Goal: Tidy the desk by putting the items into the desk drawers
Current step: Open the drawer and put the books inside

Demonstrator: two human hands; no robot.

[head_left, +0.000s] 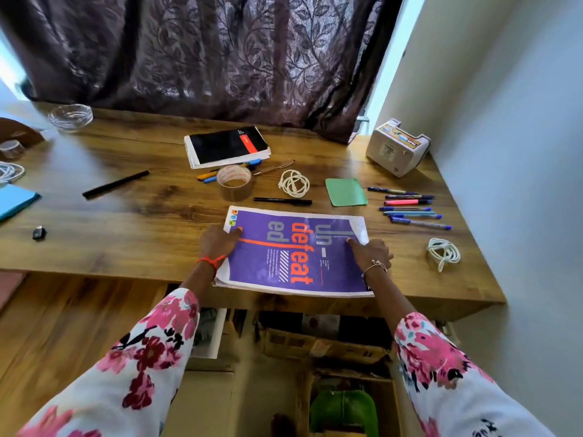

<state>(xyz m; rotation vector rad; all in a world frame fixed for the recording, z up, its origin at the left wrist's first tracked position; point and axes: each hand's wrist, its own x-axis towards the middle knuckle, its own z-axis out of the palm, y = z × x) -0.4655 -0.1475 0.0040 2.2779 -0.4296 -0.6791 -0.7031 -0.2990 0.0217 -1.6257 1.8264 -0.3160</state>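
**Purple book held at the tabletop's edge, over the open drawer**

The purple book [296, 250] lies flat at the near edge of the tabletop [126, 222], its near side reaching or just overhanging that edge. Your left hand [219, 244] grips its 9 o'clock side and your right hand [372, 252] its 3 o'clock side. Each has a digit laid on the cover and the rest curled at the edge. Whether any fingers are already underneath, you cannot tell from here.

What could go wrong:
- The book looks thin and floppy. Held only by its sides, it may sag or fold in the middle as it leaves the tabletop.
- The black pen [282, 201] lies just beyond it at 12 o'clock and the tape roll [234, 182] at 11. A forward nudge would likely send the pen rolling.
- The coiled white cable [443, 253] sits at 3 o'clock, near your right wrist, where a sleeve could drag it off.

At 6 o'clock, below the edge, the open drawer [315, 342] already looks crowded. It holds dark flat items and what seems a brown box, with white paper [209, 335] to its 9 o'clock. Lower still sits something green [344, 408], too blurred to name. The book may catch on these contents if it does not go in flat.
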